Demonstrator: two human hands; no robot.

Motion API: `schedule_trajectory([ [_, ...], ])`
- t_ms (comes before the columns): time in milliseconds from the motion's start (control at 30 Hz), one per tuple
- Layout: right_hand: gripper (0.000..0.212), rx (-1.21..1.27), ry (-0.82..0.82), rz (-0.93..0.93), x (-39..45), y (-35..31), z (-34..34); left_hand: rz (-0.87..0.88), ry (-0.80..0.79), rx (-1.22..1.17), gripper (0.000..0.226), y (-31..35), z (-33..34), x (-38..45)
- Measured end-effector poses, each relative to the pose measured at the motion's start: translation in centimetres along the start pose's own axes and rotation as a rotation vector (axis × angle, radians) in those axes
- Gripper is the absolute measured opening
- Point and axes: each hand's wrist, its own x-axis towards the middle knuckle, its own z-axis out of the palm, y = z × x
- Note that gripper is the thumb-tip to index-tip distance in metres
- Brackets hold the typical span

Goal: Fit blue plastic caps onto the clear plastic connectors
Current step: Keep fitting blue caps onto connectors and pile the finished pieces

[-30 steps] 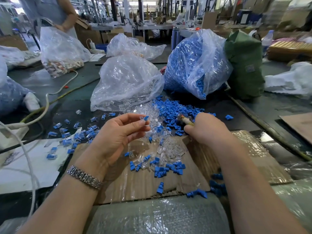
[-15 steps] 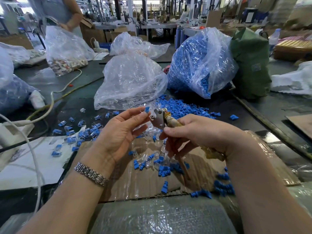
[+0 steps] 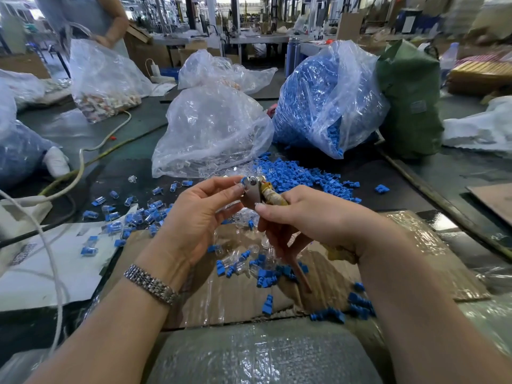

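capping well underway, large stock left

head view: assembly sits mid-cycle, judging by the piles. left hand (image 3: 194, 217) pinches a small blue cap and clear connector (image 3: 243, 180) at its fingertips, against the metal head of a pliers-like tool (image 3: 256, 191) gripped in the curled right hand (image 3: 310, 217). finished capped pieces (image 3: 130, 217) lie scattered at left on the surface (image 3: 457, 173). loose blue caps (image 3: 299, 176) and clear connectors (image 3: 241, 256) lie ahead and on the cardboard (image 3: 235, 297), and the bag of blue caps (image 3: 327, 98) and clear bag (image 3: 210, 134) look full, so most work remains.

writing: none readable; a label on the green bag (image 3: 410, 101) is too blurred.
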Motion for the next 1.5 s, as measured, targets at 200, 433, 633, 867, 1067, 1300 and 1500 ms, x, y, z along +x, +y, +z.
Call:
schedule_trajectory([
  [200, 0.046, -0.025, 0.025, -0.012, 0.0, -0.3, 0.4, 0.041, 0.020, 0.035, 0.022, 0.2, -0.2, -0.2],
  [433, 0.057, 0.063, 0.090, -0.001, -0.6, 0.3, -2.1, 0.106, 0.150, 0.067, 0.013, 0.8, -2.1, 0.4],
  [633, 0.035, -0.433, 0.583, 0.231, 0.8, 2.9, -4.8, 0.199, 0.568, 0.833, 0.019, 0.8, -3.7, 0.2],
  [867, 0.030, -0.604, 0.630, 0.460, 2.0, 4.5, -4.0, 0.171, 0.637, 1.253, 0.013, 1.0, -3.8, -0.2],
  [1067, 0.052, -0.776, 0.710, 0.297, 2.2, 3.8, -3.3, 0.195, 0.297, 1.084, 0.018, 0.4, -2.3, -0.3],
  [1300, 0.016, -0.906, 0.523, 0.153, 3.1, 3.2, -1.7, 0.292, -0.014, 1.231, 0.003, -1.1, 0.1, -0.6],
  [1500, 0.008, -0.981, 0.520, 0.143, 3.9, 3.5, -1.5, 0.366, -0.038, 1.285, 0.015, -1.8, 0.3, -0.1],
])
